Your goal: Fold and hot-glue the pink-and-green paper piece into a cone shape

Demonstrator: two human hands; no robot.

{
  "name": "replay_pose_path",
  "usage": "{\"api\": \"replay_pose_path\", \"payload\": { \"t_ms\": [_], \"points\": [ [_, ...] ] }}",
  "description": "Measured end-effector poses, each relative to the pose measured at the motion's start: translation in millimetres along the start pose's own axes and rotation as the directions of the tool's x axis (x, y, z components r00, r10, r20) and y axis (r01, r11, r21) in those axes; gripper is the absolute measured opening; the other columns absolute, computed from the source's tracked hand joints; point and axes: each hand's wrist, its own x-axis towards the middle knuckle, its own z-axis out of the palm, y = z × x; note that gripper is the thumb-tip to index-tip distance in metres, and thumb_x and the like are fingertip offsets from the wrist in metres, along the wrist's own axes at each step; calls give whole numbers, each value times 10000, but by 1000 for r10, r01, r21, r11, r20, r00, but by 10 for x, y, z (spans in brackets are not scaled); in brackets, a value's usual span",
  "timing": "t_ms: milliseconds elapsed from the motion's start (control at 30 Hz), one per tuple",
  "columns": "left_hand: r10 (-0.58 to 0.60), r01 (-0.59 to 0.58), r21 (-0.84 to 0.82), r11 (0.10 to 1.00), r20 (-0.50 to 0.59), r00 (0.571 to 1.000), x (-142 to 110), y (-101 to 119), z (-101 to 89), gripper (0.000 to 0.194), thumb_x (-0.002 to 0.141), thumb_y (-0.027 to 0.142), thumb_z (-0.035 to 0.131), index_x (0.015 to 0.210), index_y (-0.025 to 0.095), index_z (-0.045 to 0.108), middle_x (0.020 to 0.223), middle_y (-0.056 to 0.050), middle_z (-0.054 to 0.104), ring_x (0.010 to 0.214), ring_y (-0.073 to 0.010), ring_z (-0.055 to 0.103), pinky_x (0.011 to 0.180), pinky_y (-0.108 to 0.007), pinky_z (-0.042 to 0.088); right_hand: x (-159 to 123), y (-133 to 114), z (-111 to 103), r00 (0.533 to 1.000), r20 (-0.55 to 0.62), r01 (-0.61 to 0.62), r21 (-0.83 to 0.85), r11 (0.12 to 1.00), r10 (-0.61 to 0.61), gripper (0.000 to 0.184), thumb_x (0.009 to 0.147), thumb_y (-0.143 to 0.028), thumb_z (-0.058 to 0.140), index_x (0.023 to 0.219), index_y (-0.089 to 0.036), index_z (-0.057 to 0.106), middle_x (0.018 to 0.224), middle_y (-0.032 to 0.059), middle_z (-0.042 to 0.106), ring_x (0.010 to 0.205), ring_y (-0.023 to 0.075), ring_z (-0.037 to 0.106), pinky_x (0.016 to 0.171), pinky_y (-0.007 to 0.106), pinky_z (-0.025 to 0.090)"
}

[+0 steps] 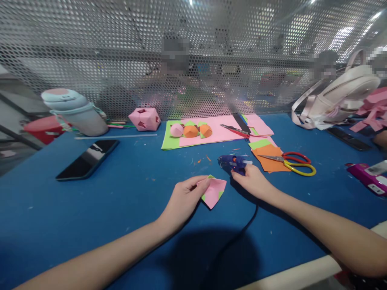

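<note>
Between the thumb and fingers of my left hand (184,199) is a folded pink and green paper piece (214,192), held just above the blue table. My right hand (252,180) is closed around the handle of a dark blue glue gun (232,160); its nozzle points left and its black cord trails down toward the front edge. Beyond the hands, a pink paper cone (177,130) and two orange paper cones (191,131) sit on pink and green sheets (217,137). Scissors with red and yellow handles (298,164) lie over orange paper squares (267,159) right of the glue gun.
A black phone (87,160) and a tumbler (75,112) are at the left. A pink paper polyhedron (145,119) and a utility knife (235,130) lie at the back. A pale backpack (338,96) and purple power strip (367,177) occupy the right. A perforated metal screen (127,60) rises behind.
</note>
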Motion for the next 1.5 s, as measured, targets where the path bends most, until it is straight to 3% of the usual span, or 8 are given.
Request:
{"api": "replay_pose_path", "payload": {
  "t_ms": [167, 367, 500, 700, 1067, 1333, 1500],
  "points": [
    [39, -37, 25, 999, -65, 997, 64, 5, -63, 331, 805, 434, 574, 971, 178, 704, 936, -33, 701, 844, -174, 591, 742, -233, 425, -158, -121, -105, 995, -2, 103, 140, 985, -104, 154, 838, -251, 477, 929, -173, 574, 838, 33, 644, 738, 167, 617, 643, 269, 476],
    [71, -67, 51, 996, -63, 996, 116, -20, -96, 328, 823, 406, 538, 931, 148, 708, 907, -47, 696, 804, -171, 578, 712, -230, 422, -370, -304, -213, 940, -2, 340, 40, 940, -340, 133, 832, -226, 542, 956, -201, 504, 766, 1, 603, 614, 127, 561, 582, 243, 436],
    [64, -64, 4, 998, -31, 997, 122, -33, -86, 343, 824, 404, 530, 940, 127, 698, 888, -61, 694, 777, -168, 580, 704, -235, 432, -373, -297, -180, 905, 70, 424, -71, 903, -420, 104, 818, -189, 547, 915, -199, 511, 765, 4, 586, 645, 130, 540, 613, 246, 412],
    [55, -55, -1, 999, -35, 998, 136, -63, -80, 323, 830, 397, 526, 895, 125, 688, 819, -49, 668, 724, -139, 553, 663, -218, 422, -371, -264, -163, 883, 158, 462, -122, 878, -442, 155, 792, -197, 563, 939, -180, 515, 794, 21, 594, 682, 152, 528, 644, 268, 399],
    [80, -78, 46, 996, -57, 995, 124, -47, -71, 335, 830, 419, 512, 840, 132, 686, 741, -24, 635, 683, -130, 522, 626, -210, 396, -390, -285, -132, 837, 167, 547, -271, 792, -521, 105, 809, -198, 523, 909, -167, 527, 773, 38, 625, 632, 159, 507, 610, 275, 364],
    [91, -88, 52, 995, -49, 995, 120, -53, -69, 325, 835, 410, 505, 824, 139, 683, 731, -20, 629, 670, -130, 514, 613, -206, 390, -404, -325, -156, 826, 191, 563, -310, 766, -530, 83, 795, -179, 497, 868, -165, 535, 708, 24, 605, 587, 152, 470, 583, 274, 323],
    [62, -60, 41, 997, -61, 996, 120, -48, -73, 320, 835, 406, 508, 836, 135, 679, 755, -27, 638, 686, -132, 521, 626, -208, 395, -402, -321, -157, 846, 190, 533, -332, 779, -498, 76, 795, -187, 505, 859, -164, 539, 705, 26, 614, 584, 151, 473, 584, 271, 314]
  ]
}}
